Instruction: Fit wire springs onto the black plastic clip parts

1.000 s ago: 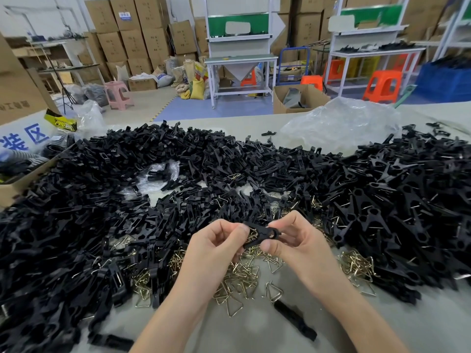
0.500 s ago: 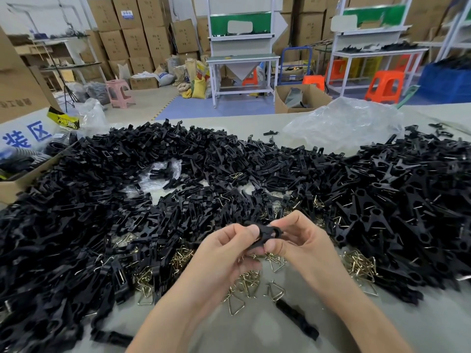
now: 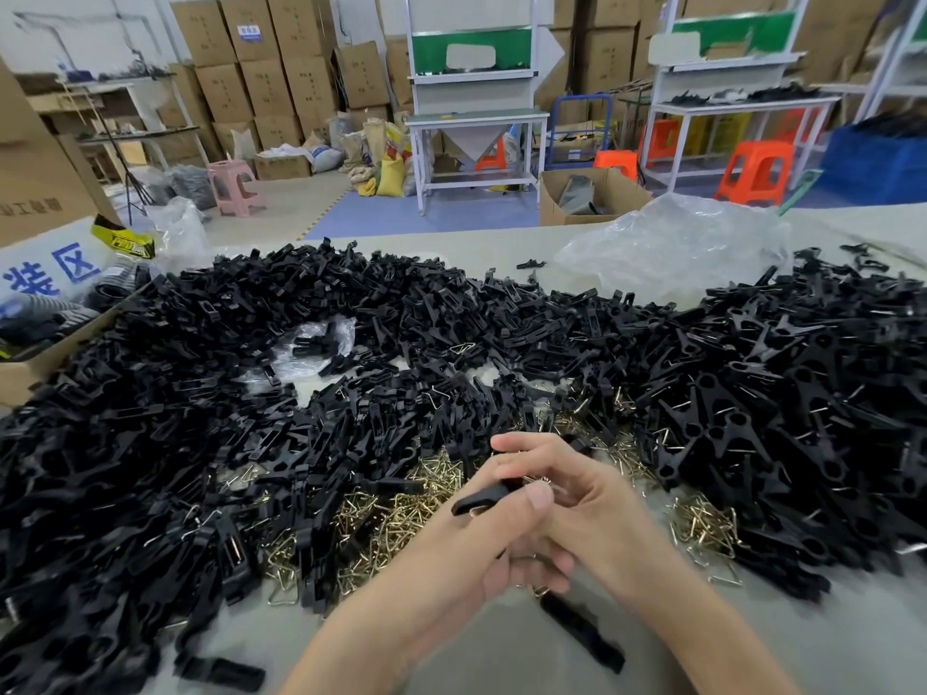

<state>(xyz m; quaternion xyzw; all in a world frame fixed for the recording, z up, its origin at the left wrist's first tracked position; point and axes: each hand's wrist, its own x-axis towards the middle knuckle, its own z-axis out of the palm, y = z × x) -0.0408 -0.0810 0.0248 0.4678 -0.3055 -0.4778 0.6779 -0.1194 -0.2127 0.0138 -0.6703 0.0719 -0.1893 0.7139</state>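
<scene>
A black plastic clip part (image 3: 480,498) is held between both hands low in the middle of the view. My left hand (image 3: 481,544) grips it with the thumb laid along its near side. My right hand (image 3: 567,499) wraps over its far end with fingers curled, and a bit of brass wire spring (image 3: 539,480) shows at its fingertips. Loose brass wire springs (image 3: 396,514) lie heaped on the table just left of and behind the hands. Black clip parts (image 3: 251,383) lie piled across the table.
A second heap of black clips with springs (image 3: 782,393) fills the right side. More springs (image 3: 702,529) lie right of my hands. A single black part (image 3: 582,629) lies near my wrists. A cardboard box (image 3: 30,363) stands at the left edge, crumpled clear plastic (image 3: 677,243) at the back.
My hands have drawn closer together and lower, the right fingers now folded over the clip's end. The clip has tilted, its free end pointing left.
</scene>
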